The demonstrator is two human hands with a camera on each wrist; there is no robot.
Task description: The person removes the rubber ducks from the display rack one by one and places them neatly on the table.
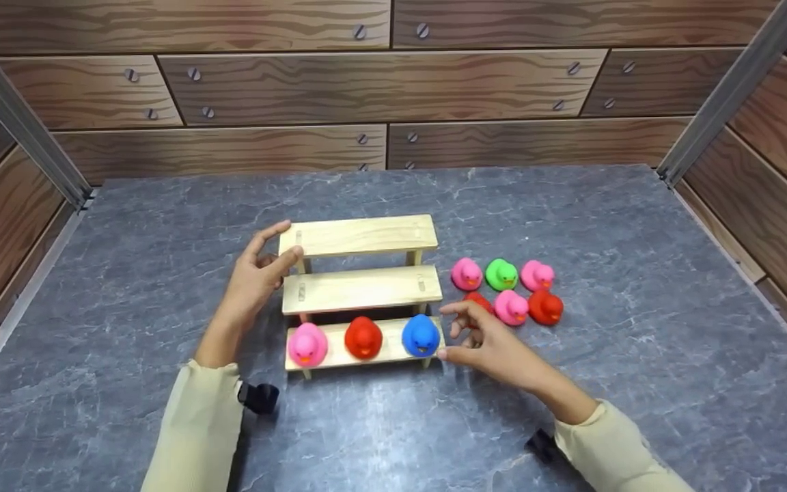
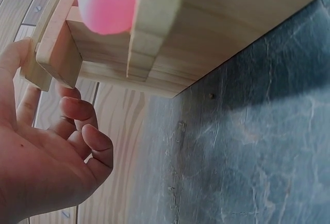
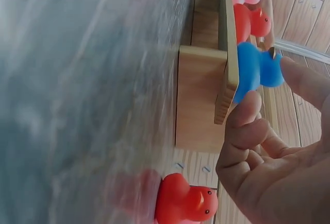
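A three-step wooden stand (image 1: pixel 363 290) stands on the grey marbled table. Its lowest step carries a pink rubber duck (image 1: pixel 308 345), a red rubber duck (image 1: pixel 363 337) and a blue rubber duck (image 1: pixel 421 335), spaced in a row. The left hand (image 1: pixel 255 273) grips the left end of the top step between thumb and fingers; the left wrist view shows its other fingers curled below. Beside the blue duck is the right hand (image 1: pixel 486 342), its thumb and forefinger spread apart at the duck's right side. Whether a fingertip still touches the duck, I cannot tell.
Several more rubber ducks sit on the table right of the stand: pink ones (image 1: pixel 466 274), a green one (image 1: pixel 501 275) and red ones (image 1: pixel 545 307). One red duck is partly hidden behind the right hand. Wood-patterned walls (image 1: pixel 380 85) enclose the table's back and sides.
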